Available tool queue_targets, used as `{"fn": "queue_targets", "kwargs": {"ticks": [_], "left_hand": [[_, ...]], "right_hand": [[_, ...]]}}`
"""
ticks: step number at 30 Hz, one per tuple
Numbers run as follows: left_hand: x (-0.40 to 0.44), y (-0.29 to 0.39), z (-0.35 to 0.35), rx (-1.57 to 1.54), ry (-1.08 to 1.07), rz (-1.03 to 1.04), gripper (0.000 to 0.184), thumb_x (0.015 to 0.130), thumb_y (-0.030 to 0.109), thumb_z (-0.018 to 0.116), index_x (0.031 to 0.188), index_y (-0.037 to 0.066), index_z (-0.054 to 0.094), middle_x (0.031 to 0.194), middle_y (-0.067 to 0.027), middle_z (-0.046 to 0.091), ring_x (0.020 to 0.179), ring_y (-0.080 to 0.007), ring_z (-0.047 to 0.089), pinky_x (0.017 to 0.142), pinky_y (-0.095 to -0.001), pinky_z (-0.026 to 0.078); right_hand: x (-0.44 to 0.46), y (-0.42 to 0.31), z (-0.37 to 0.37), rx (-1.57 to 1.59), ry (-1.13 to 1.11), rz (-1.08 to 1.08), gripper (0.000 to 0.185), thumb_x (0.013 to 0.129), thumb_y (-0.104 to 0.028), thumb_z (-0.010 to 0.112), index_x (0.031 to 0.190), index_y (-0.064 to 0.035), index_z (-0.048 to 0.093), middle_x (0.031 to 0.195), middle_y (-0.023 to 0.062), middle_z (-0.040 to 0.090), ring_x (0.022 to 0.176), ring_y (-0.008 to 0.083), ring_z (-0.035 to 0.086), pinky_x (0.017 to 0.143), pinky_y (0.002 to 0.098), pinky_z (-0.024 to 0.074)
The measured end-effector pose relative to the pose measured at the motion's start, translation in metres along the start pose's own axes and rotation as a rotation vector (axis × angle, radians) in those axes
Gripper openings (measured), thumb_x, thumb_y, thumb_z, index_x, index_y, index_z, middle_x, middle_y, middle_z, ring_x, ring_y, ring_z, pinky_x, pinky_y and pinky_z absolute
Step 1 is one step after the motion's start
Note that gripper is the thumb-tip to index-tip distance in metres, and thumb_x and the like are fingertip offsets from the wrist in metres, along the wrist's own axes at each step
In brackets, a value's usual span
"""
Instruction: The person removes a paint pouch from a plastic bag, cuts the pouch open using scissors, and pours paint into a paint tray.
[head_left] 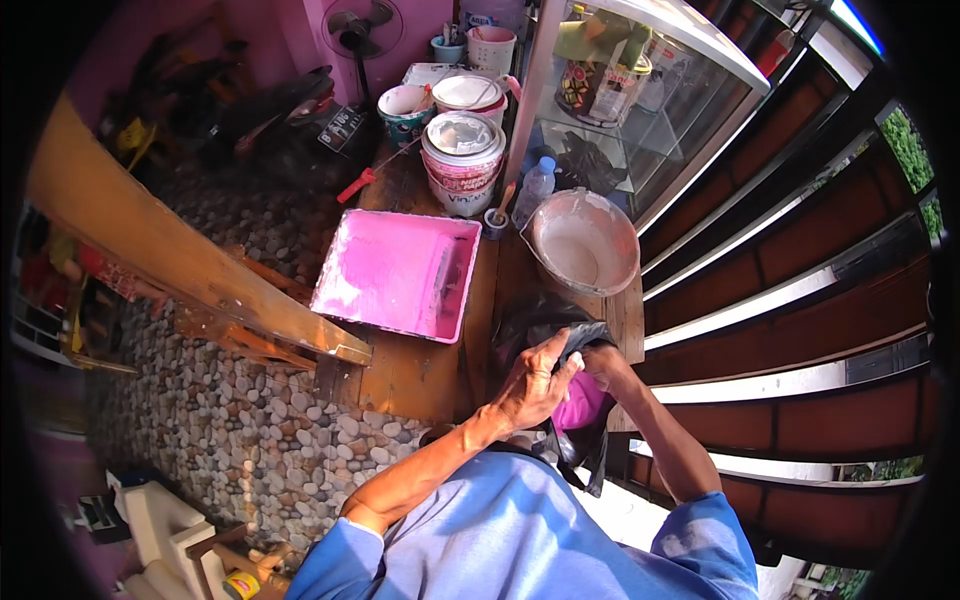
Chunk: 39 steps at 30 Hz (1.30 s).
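Close to my body, at the near end of the wooden bench, I have a black plastic bag (538, 322) with something smooth and bright pink (580, 402) showing inside its mouth. My left hand (543, 378) is closed on the bag's edge, thumb and fingers pinched together. On the bag's other side, my right hand (600, 364) is curled against the plastic, its fingertips partly hidden. Beyond the bag stands a grey, paint-stained bucket (585, 243). A paint tray (390, 270) coated in pink lies flat to the left.
Paint pails (463, 165) stand at the back of the bench (400, 385), near a red-handled roller frame (357, 185), a water bottle (536, 190) and a brush in a small pot (496, 222). A glass cabinet (630, 130) rises behind; a slatted fence (800, 340) runs along the right.
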<state>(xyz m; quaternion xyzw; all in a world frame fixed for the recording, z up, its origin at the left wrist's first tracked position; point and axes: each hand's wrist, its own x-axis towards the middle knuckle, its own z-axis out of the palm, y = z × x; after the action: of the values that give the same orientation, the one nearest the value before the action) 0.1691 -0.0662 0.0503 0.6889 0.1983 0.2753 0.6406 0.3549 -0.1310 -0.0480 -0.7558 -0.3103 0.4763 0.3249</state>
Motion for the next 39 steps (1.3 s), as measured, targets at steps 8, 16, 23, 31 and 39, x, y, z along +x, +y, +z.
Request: {"fn": "queue_targets", "kwargs": {"ticks": [8,16,23,31,39], "left_hand": [[0.044,0.007,0.007,0.073,-0.116,0.121,0.018,0.096,0.012,0.049,0.105,0.000,0.058,0.083,-0.0033,0.060,0.057,-0.0047,0.054,0.052,-0.0215,0.045],[0.035,-0.042,-0.035,0.114,-0.063,-0.159,0.017,0.091,0.016,0.054,0.101,0.003,0.059,0.078,-0.0026,0.062,0.062,-0.0093,0.062,0.055,-0.0241,0.050],[-0.035,-0.070,-0.059,0.420,0.539,0.136,0.031,0.079,0.017,0.069,0.099,0.001,0.051,0.084,-0.0076,0.059,0.073,-0.0158,0.059,0.068,-0.0305,0.048],[-0.088,-0.089,-0.078,0.739,0.472,0.255,0.051,0.070,0.023,0.074,0.109,0.001,0.051,0.105,-0.0173,0.055,0.096,-0.0340,0.056,0.083,-0.0421,0.046],[-0.043,-0.095,-0.086,0.302,0.178,0.051,0.017,0.088,0.014,0.060,0.092,-0.002,0.062,0.074,-0.0086,0.063,0.065,-0.0159,0.061,0.060,-0.0301,0.050]], "right_hand": [[-0.044,-0.016,-0.007,0.299,0.083,-0.171,0.024,0.087,-0.023,0.059,0.097,-0.0019,0.066,0.087,0.0055,0.062,0.078,0.0129,0.054,0.067,0.0278,0.0440],[-0.041,-0.004,0.036,-0.101,-0.065,-0.349,0.024,0.078,-0.020,0.064,0.094,-0.0030,0.060,0.074,0.0101,0.060,0.069,0.0212,0.060,0.063,0.0335,0.0465],[-0.037,0.032,0.109,-0.355,-0.095,-0.628,0.020,0.082,-0.013,0.064,0.098,-0.0009,0.059,0.082,0.0193,0.064,0.079,0.0317,0.063,0.069,0.0367,0.0487],[-0.045,0.061,0.128,-0.578,0.134,-0.747,0.034,0.086,-0.020,0.062,0.112,0.0006,0.054,0.081,0.0235,0.061,0.071,0.0392,0.061,0.065,0.0452,0.0473],[-0.032,0.018,0.178,-0.906,0.087,-0.688,0.046,0.077,-0.019,0.059,0.118,0.0011,0.053,0.113,0.0215,0.057,0.097,0.0351,0.059,0.075,0.0422,0.0501]]}}
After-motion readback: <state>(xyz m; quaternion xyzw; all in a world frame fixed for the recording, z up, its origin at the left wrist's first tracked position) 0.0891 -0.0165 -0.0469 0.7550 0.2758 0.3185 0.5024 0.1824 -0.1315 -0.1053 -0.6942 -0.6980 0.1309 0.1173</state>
